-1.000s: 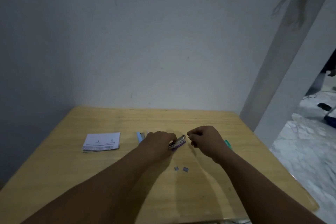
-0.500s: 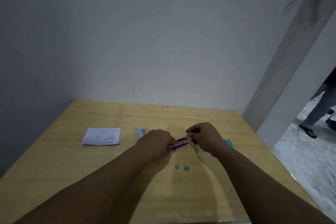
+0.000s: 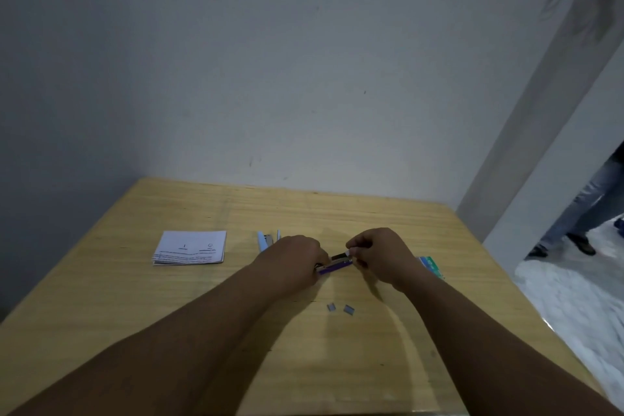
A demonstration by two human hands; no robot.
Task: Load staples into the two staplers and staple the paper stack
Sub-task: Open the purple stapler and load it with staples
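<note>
A small purple stapler (image 3: 335, 267) lies on the wooden table (image 3: 354, 219) between my hands, its metal top lifted a little. My left hand (image 3: 293, 260) grips its left end. My right hand (image 3: 378, 255) pinches the front tip of the stapler with thumb and fingers. A light blue stapler (image 3: 264, 241) lies just behind my left hand, partly hidden. The paper stack (image 3: 189, 247), white with printed lines, lies flat to the left. Two small staple strips (image 3: 340, 308) lie on the table nearer to me.
A green staple box (image 3: 431, 266) peeks out behind my right wrist near the table's right edge. Walls close off the back and left. Through an opening at right a person's legs (image 3: 580, 213) stand on a pale floor.
My right hand has closed in on the stapler's front tip. The stapler now lies flatter on the table. The person at right has stepped further into view.
</note>
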